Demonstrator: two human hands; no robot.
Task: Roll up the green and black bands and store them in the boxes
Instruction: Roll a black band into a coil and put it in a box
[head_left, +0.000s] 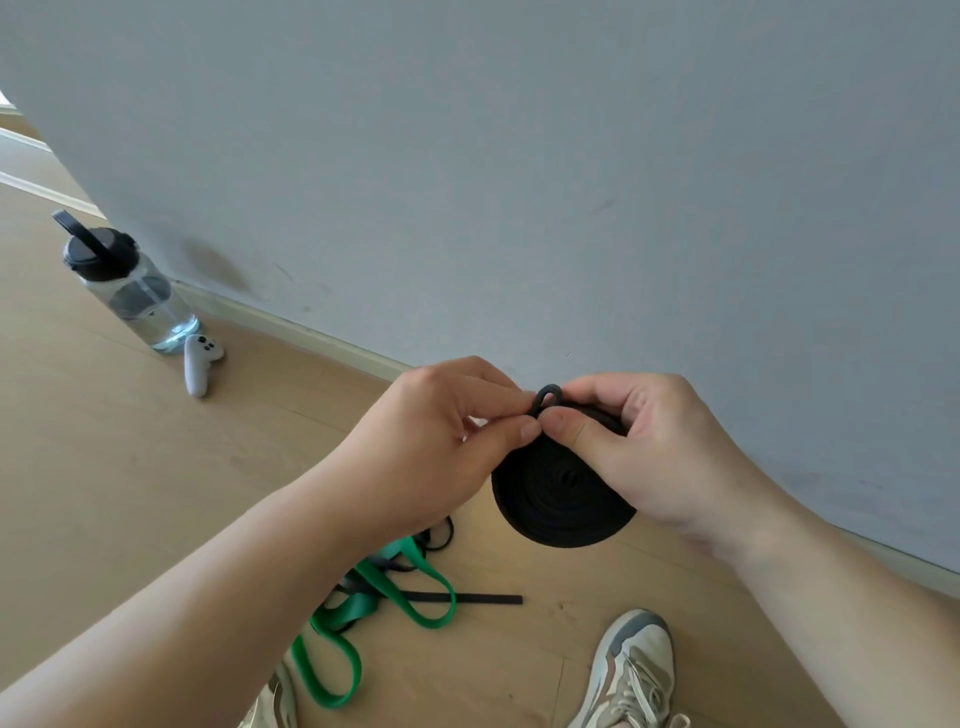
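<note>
Hiding behind forearm (218, 587): green band (410, 592)

This looked like a room in a home, used as an exercise spot. A pale wood plank floor (130, 493) met a plain grey-blue wall (519, 156) along a white skirting board (311, 332). At ten o'clock a clear water bottle (130, 291) stood beside a white game controller (200, 364); at six o'clock green bands (384, 597) lay loose near a trainer (634, 670)
</note>
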